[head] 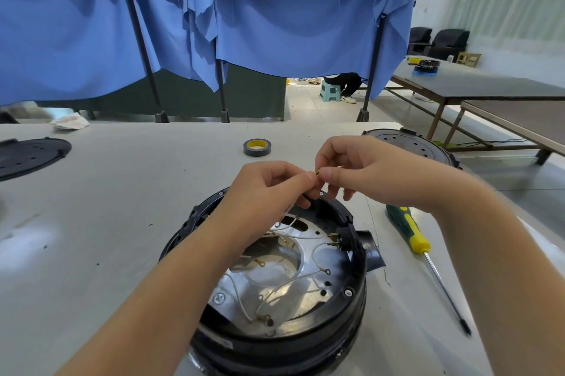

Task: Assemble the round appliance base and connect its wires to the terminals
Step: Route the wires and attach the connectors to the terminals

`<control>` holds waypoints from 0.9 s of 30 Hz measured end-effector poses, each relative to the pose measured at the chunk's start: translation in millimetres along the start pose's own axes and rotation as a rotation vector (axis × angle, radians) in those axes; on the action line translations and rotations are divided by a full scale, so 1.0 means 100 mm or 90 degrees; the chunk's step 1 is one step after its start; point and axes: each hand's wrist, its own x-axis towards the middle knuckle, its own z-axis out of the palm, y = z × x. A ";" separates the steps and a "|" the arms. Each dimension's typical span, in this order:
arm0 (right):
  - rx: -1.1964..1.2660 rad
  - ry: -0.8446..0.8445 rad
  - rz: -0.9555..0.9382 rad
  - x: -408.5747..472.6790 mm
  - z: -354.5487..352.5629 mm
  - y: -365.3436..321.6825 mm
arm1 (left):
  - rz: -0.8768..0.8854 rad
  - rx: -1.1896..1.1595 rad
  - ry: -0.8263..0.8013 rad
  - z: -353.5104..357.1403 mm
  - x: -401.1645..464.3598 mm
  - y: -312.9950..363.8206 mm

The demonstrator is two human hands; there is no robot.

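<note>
We have the round appliance base [269, 278] lying open side up on the table [122, 192] at six o'clock, directly below our hands, so the loose white wires [293, 281] and side terminals [334, 239] stay reachable. Our left hand [269, 189] and right hand [363, 170] meet above its twelve o'clock rim, fingertips closed together on a small brass connector [318, 174], probably raised for a closer look; what it joins is hidden. The screwdriver [419, 250] waits at three o'clock, the tape roll [257, 147] at twelve.
</note>
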 end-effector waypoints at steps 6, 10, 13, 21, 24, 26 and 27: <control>-0.019 -0.015 -0.018 0.00 -0.01 0.02 | -0.069 -0.049 -0.047 -0.01 0.02 0.01; -0.016 -0.017 -0.012 0.01 -0.04 0.04 | -0.080 -0.055 -0.073 -0.04 0.03 -0.01; -0.034 -0.033 0.024 0.00 -0.06 0.08 | -0.053 0.012 -0.052 -0.02 0.03 -0.05; -0.180 -0.100 0.199 0.02 -0.05 0.29 | 0.111 0.438 -0.127 0.14 -0.05 -0.15; -0.110 -0.103 0.210 0.04 -0.04 0.31 | 0.128 0.464 -0.137 0.15 -0.06 -0.15; -0.087 -0.102 0.216 0.04 -0.03 0.32 | 0.133 0.480 -0.140 0.16 -0.06 -0.14; -0.080 -0.101 0.218 0.04 -0.02 0.32 | 0.134 0.486 -0.143 0.16 -0.06 -0.14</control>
